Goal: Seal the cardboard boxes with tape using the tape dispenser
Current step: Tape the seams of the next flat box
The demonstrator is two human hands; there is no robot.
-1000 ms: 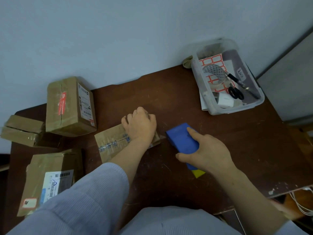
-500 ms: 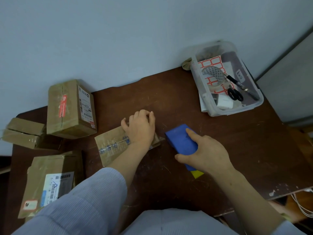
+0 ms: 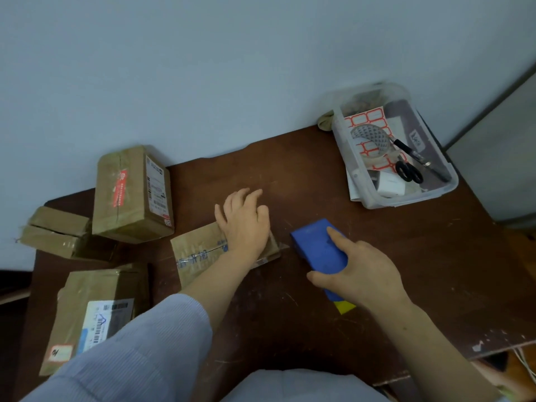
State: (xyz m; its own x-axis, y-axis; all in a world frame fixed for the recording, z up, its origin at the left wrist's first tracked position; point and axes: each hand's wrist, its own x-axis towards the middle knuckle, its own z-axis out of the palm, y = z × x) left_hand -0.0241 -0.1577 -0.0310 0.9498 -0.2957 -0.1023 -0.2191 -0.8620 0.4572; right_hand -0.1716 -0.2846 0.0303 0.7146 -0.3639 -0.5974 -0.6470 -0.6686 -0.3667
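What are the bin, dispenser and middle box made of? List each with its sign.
The bin looks like clear plastic: see-through, glossy walls. The dispenser, matte blue, is probably plastic: smooth, even colour. The box is brown cardboard: dull, creased surface.

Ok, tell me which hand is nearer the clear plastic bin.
Right. The right hand, gripping the blue tape dispenser, is between the person and the bin; the left hand rests on the small box, farther left.

1 wide-angle head view, close above the table (image 3: 304, 169), forward and down toward the wall (image 3: 203, 68)
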